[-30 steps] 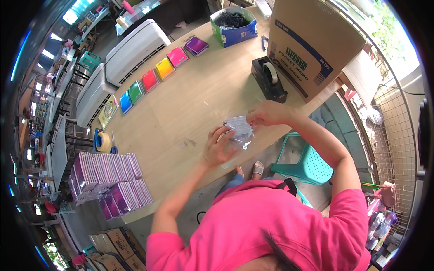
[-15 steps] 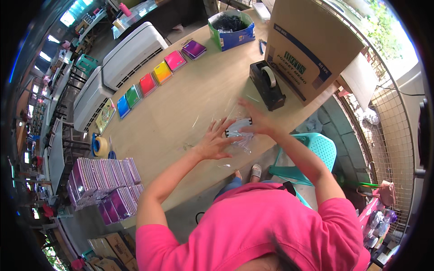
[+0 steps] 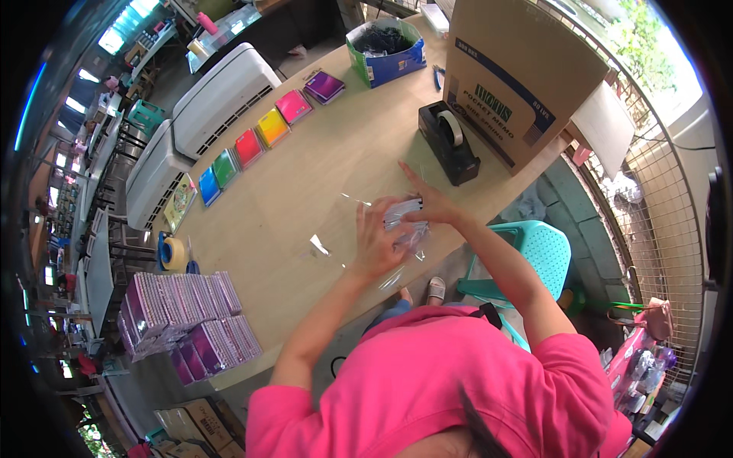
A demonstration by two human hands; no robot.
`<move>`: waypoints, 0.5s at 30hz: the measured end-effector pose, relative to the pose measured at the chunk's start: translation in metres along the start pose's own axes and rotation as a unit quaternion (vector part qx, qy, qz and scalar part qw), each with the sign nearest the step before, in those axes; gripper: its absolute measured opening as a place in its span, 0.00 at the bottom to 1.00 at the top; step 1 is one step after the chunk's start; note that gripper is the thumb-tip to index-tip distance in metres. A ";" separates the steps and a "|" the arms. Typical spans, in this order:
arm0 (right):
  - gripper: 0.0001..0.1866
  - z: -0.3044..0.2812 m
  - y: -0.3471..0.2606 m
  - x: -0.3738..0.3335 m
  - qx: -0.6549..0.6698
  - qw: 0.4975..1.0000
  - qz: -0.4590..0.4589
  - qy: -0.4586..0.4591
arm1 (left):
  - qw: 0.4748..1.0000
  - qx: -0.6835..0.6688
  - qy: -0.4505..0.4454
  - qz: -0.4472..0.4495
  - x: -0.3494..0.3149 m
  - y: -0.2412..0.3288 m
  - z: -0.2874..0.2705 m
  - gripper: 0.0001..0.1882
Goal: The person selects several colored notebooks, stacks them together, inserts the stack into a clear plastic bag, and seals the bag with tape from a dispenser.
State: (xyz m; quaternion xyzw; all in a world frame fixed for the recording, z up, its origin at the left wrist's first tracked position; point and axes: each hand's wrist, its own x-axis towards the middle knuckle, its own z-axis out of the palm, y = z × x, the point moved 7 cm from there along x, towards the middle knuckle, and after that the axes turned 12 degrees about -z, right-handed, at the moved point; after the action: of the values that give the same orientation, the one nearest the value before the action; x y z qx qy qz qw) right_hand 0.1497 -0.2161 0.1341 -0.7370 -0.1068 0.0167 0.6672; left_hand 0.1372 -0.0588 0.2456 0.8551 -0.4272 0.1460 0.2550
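Head view is showing the left hand [image 3: 376, 246] and right hand [image 3: 434, 206] pinching a small clear-wrapped packet [image 3: 405, 217] over the bench [image 3: 305, 183] edge; wrapping seems underway, probably needing the tape dispenser [image 3: 450, 143] next.

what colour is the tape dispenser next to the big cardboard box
Black, with a pale roll of tape in it; the tape dispenser shows clearly in the head view.

Small clear-wrapped packet [image 3: 403, 216] (pale, purple-tinged) held flat above table edge; clear film crinkled beneath.
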 end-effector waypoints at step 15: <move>0.57 -0.007 -0.008 -0.001 -0.082 0.994 -0.065 0.039 | 0.917 -0.314 -0.043 -0.241 -0.011 -0.050 0.066 0.38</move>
State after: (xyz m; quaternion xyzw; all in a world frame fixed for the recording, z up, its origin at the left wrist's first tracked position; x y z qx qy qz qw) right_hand 0.1489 -0.2224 0.1432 -0.7806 -0.1294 -0.0642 0.6081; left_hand 0.1725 -0.0634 0.1705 0.8132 -0.2431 -0.0987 0.5195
